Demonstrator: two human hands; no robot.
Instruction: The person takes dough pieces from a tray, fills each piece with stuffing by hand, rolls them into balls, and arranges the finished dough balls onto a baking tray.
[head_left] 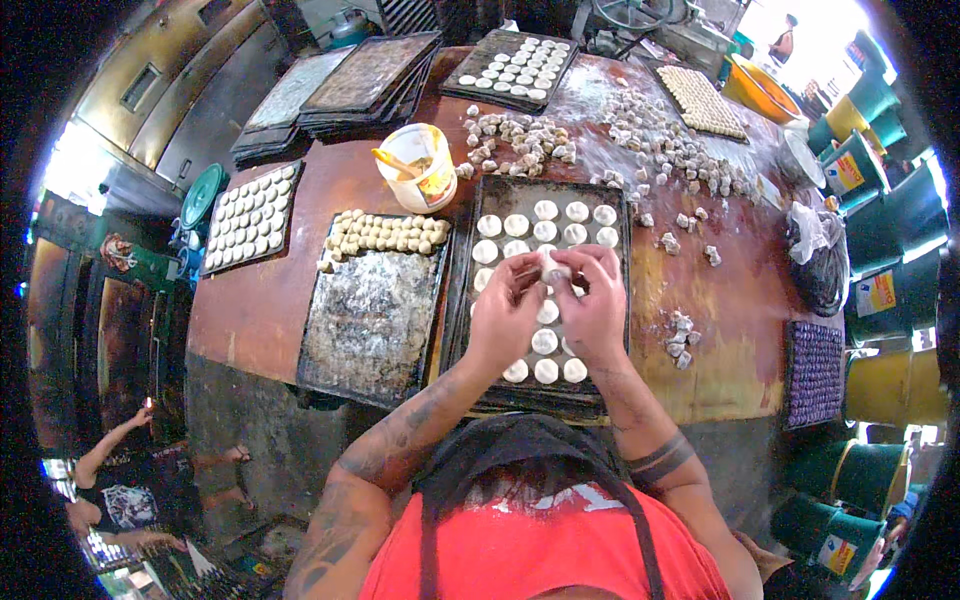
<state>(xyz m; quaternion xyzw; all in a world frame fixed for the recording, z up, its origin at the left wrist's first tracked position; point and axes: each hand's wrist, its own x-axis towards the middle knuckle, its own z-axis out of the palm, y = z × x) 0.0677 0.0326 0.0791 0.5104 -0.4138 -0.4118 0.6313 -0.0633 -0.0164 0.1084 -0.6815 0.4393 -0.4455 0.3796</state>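
Note:
My left hand (508, 308) and my right hand (596, 305) meet over a dark baking tray (625, 215). Between their fingertips they pinch a small piece of pale dough (551, 262), partly hidden by the fingers. Flattened round dough pieces (545, 342) lie in rows on the tray beneath, several covered by my hands. Left of it, a floury tray (365, 320) carries small dough balls (385, 232) bunched along its far end. Many brownish, flour-dusted lumps (520, 140) are strewn over the table beyond, and a small cluster of lumps (681, 338) sits to the right.
A white bucket (418, 175) with a tool in it stands beyond the trays. Filled trays rest at the left (250, 220) and far side (512, 68), near stacked trays (370, 75). Green drums (880, 300) line the right. Another person (130, 480) is at lower left.

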